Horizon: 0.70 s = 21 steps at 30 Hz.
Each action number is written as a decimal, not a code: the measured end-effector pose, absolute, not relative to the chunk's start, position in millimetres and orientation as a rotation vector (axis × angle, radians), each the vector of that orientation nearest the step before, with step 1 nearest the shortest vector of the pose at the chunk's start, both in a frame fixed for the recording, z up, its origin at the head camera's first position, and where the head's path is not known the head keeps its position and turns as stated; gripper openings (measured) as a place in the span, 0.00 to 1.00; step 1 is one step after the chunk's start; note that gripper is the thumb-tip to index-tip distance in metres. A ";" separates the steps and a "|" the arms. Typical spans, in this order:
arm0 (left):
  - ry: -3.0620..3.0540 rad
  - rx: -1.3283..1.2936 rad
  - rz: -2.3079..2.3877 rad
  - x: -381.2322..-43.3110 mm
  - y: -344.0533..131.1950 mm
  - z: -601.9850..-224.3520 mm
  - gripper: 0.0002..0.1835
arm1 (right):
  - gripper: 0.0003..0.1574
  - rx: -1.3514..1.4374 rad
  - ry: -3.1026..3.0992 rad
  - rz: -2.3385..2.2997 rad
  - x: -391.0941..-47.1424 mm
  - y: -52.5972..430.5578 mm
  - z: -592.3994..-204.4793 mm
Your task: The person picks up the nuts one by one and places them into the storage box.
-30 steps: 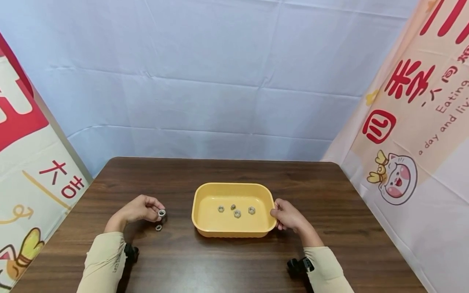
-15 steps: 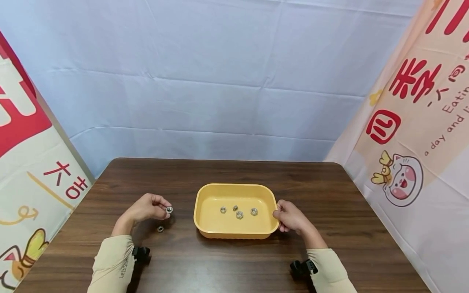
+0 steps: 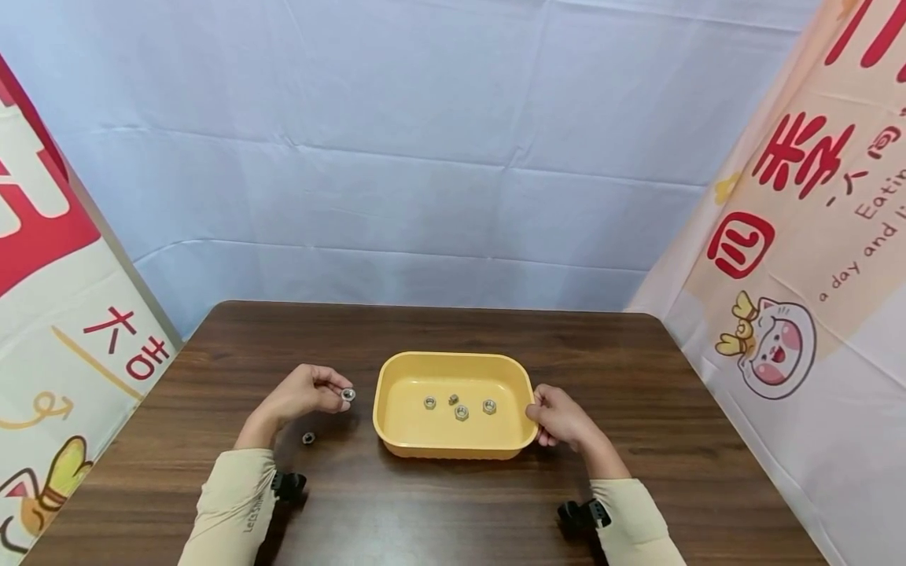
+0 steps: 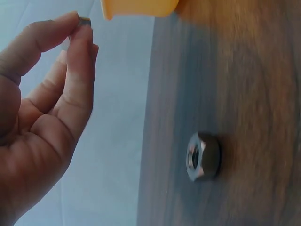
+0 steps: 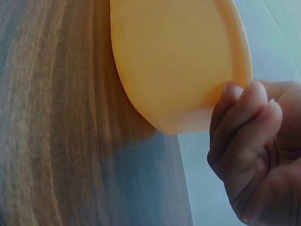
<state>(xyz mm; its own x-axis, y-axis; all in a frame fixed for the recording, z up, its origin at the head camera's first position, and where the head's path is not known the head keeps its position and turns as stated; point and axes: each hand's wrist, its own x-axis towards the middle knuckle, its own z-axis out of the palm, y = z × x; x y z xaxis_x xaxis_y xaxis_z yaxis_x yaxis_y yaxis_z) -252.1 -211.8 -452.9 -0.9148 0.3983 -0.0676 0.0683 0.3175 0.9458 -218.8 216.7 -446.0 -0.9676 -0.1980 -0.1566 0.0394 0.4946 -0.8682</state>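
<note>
Between thumb and fingertips my left hand [image 3: 308, 391] pinches a metal hex nut [image 3: 348, 395], held above the table a little left of the yellow tray [image 3: 453, 452]. In the left wrist view only a sliver of that nut [image 4: 85, 21] shows between the fingers. A second hex nut [image 3: 308, 438] lies on the table below the left hand; it is large in the left wrist view. My right hand [image 3: 561, 417] grips the tray's right rim, thumb over the edge and fingers curled outside. Several nuts, among them one hex nut [image 3: 462, 413], lie spread on the tray's floor.
The dark wood table [image 3: 425, 519] runs back to a pale blue cloth [image 3: 396, 157]. Printed cloths hang at both sides, the right one [image 3: 778, 275] close to the table's edge. A black wrist camera [image 3: 289, 486] sits by the left sleeve, another by the right.
My left hand has moved right and slightly away from me with its nut, nearing the tray. The loose nut stays on the table. My right hand keeps its grip on the rim.
</note>
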 end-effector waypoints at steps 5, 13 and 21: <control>2.326 0.422 1.626 -252.9 -205.1 -450.1 0.15 | 0.04 -0.118 2.500 -1.459 -220.5 216.5 -445.6; 2.367 0.346 1.627 -253.0 -195.8 -442.2 0.15 | 0.04 -0.114 2.491 -1.446 -221.6 216.4 -445.6; 2.449 0.326 1.549 -253.3 -185.8 -430.5 0.13 | 0.04 -0.154 2.479 -1.448 -215.8 214.3 -438.6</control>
<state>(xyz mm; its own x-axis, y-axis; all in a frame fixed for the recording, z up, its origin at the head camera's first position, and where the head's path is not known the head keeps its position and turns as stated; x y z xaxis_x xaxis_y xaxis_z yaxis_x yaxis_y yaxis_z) -253.3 -185.8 -430.5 -0.9499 0.3044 -0.0704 0.0668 0.4180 0.9060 -215.8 214.3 -438.6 -0.9592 -0.2230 -0.1738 0.0418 0.4960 -0.8673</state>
